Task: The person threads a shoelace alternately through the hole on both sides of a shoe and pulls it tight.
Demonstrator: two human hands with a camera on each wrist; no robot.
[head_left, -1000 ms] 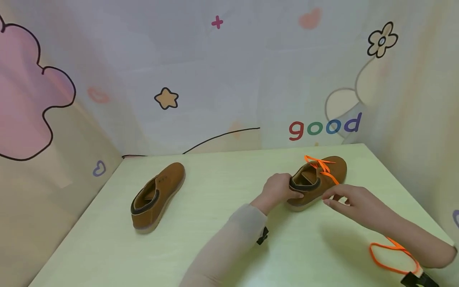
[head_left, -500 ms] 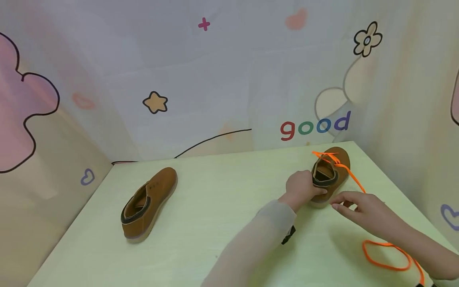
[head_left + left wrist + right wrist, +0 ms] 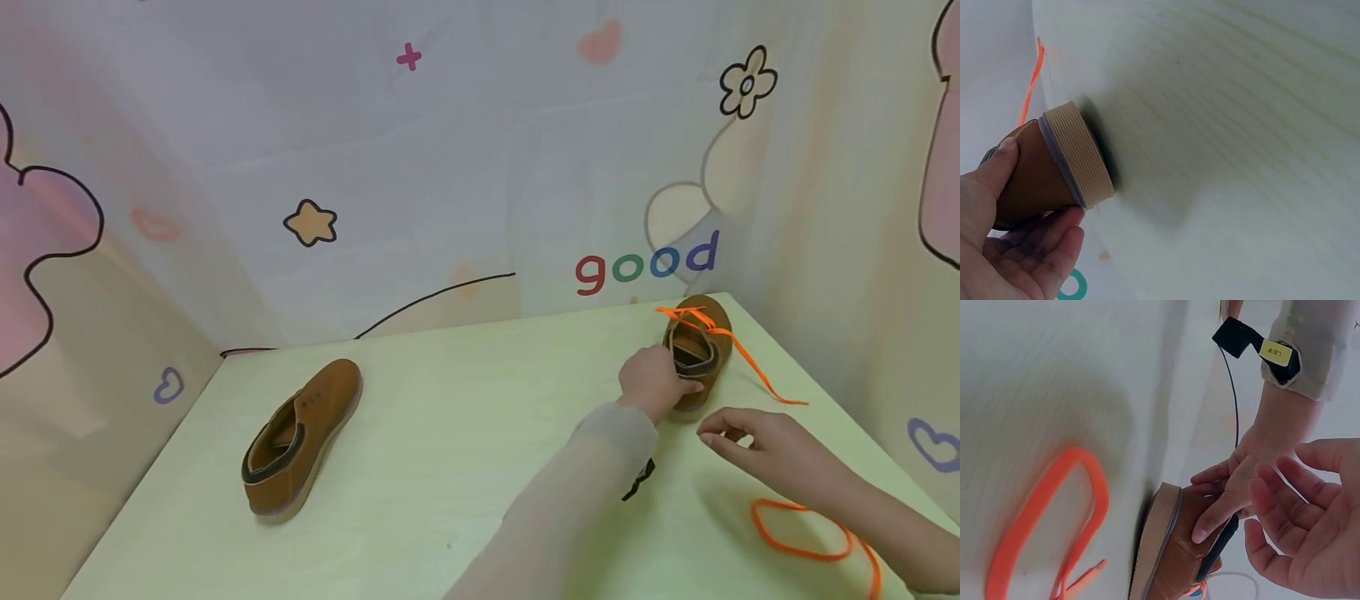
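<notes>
At the far right of the table stands a brown shoe [image 3: 697,402] with an orange lace [image 3: 750,354] through its eyelets, one end trailing to the right. My left hand [image 3: 654,382] grips its heel, thumb on the outside; the left wrist view shows the ribbed tan sole [image 3: 1079,156] close over the table. My right hand [image 3: 757,440] hovers nearer and to the right of that heel, its fingers loosely bent around nothing. In the right wrist view its palm [image 3: 1316,531] shows bare. A second orange lace [image 3: 802,554] lies looped on the table below the right forearm.
Another brown shoe [image 3: 300,442], with no lace in it, stands at the left of the pale green table [image 3: 435,467]. A printed cloth backdrop [image 3: 420,167] rises behind the table and along both sides.
My left hand has moved the laced shoe away and to the right, turning its toe toward the back. The right hand stays near the heel. The head view has shifted somewhat.
</notes>
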